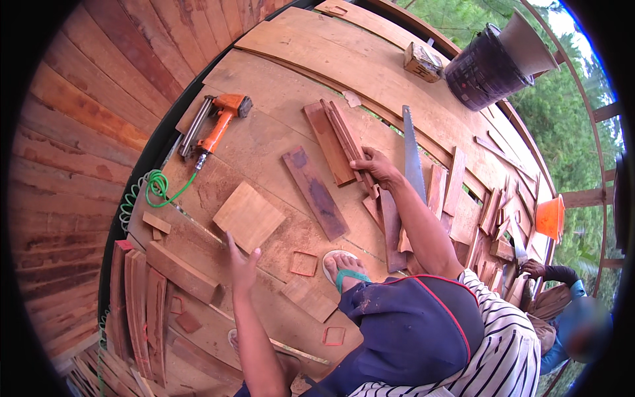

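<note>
My right hand is closed round narrow wooden strips, which lie over or beside a reddish board. Just right of it is a handsaw blade. My left hand is open, thumb and fingers apart, at the lower edge of a square light-wood piece; contact is unclear. A dark-stained board lies between my hands. My sandalled foot rests below that board, near a small red frame.
An orange nail gun with green coiled hose lies upper left. Stacked boards are lower left. A bucket, box and orange basin line the far edge. Another person at right grips a saw among wood offcuts.
</note>
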The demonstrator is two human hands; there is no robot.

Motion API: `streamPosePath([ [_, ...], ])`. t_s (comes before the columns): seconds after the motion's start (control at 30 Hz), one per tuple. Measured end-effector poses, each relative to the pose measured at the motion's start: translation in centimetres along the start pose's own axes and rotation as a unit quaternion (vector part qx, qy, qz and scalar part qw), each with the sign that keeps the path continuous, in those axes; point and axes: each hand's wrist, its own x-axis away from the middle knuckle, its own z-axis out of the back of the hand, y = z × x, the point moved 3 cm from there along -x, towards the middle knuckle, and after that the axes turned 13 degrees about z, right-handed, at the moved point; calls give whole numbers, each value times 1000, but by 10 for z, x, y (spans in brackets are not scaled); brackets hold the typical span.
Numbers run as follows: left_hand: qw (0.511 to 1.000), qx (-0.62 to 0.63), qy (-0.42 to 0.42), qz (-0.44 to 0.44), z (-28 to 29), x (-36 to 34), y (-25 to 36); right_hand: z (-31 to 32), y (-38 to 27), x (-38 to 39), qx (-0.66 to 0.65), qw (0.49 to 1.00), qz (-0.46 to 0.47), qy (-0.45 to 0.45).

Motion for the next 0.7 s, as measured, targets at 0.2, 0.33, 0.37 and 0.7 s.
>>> streamPosePath([
  [0.2,1000,-21,14,1,-2,1,4,5,6,-3,26,999,10,20],
  [0.33,1000,-5,4,3,0,1,3,3,5,-2,103,994,36,25],
  [0.37,1000,3,-2,3,-1,2,6,3,4,0,132,990,41,28],
  [0.7,997,60,-32,-31,4,8,0,-37,-15,30,250,967,39,12],
])
